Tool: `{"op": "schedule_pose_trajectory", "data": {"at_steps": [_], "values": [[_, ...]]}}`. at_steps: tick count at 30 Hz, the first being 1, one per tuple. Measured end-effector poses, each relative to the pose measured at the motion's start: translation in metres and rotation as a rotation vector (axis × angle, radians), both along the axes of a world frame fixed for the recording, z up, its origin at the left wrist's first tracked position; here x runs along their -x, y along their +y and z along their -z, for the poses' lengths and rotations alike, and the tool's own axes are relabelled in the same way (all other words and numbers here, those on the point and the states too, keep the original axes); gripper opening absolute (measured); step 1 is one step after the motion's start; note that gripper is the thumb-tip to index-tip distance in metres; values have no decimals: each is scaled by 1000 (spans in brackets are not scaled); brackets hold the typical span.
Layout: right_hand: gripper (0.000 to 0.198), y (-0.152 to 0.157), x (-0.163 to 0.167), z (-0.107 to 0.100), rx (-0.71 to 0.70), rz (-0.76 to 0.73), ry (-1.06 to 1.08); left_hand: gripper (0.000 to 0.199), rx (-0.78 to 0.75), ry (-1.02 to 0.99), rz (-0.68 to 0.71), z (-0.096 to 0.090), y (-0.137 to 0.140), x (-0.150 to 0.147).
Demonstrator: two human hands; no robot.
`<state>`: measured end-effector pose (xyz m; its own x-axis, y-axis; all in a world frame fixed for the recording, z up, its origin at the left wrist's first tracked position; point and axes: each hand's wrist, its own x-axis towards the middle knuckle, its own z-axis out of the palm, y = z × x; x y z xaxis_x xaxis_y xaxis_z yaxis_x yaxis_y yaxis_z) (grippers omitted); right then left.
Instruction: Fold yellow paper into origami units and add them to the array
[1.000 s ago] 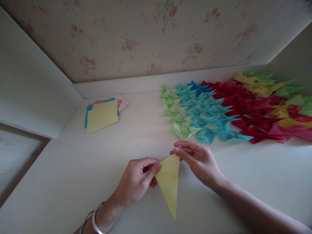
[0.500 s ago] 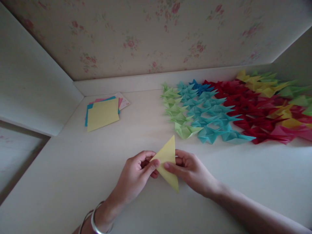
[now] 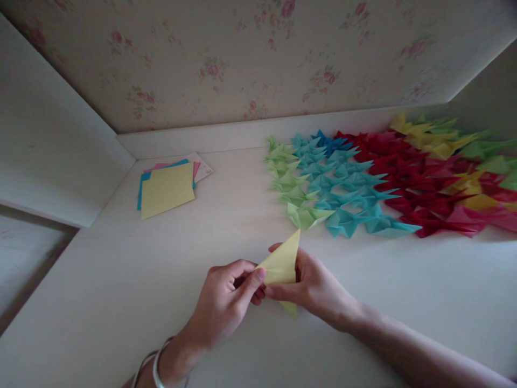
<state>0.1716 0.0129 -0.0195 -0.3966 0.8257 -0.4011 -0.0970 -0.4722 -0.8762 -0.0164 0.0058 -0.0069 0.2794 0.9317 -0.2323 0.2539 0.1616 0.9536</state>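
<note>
Between my two hands is a yellow sheet of paper (image 3: 281, 262) folded into a triangle, one point up toward the wall and another down toward me. My left hand (image 3: 229, 292) pinches its left corner, thumb on top and fingers curled beneath. My right hand (image 3: 317, 288) grips it from the right side; the thumb lies across the lower half and the fingers go behind, a fingertip showing past the upper left edge. The paper's underside is hidden. Bangles circle my left wrist.
Paper squares (image 3: 168, 189), yellow on top with blue and pink below, lie at the back left. Folded paper cranes stand in rows to the right: light green (image 3: 305, 214), turquoise (image 3: 343, 222), red (image 3: 404, 178) and yellow (image 3: 440, 143). A white panel (image 3: 48, 118) rises at the left, a flowered wall behind.
My right thumb has slid down and left across the triangle, and the right fingers have reached further behind it. The triangle's upper tip has shifted slightly right. My left hand keeps its pinch.
</note>
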Motion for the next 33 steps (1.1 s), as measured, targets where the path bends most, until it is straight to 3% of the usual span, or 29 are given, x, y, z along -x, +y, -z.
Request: {"op": "schedule_pose_trajectory", "data": {"at_steps": [7,13,20,22,24,28,33], "values": [[45,4,-3,-2,10,-18,11,30,57,-73,-22,0,-1,-1],[54,5,-8,-4,21,-47,-13,23,39,-94,-181,5,5,0],[43,4,-8,-3,62,-22,-12,18,6,-169,-382,12,14,9],[40,4,-10,-5,37,-4,9,19,36,-219,-360,11,16,11],[39,5,-12,-8,-30,-1,62,22,70,-224,-249,8,17,10],[35,5,-13,-8,-156,-55,107,26,15,-24,-42,6,14,3],[37,2,-8,5,-263,49,-156,20,-308,195,-163,14,5,-2]]}}
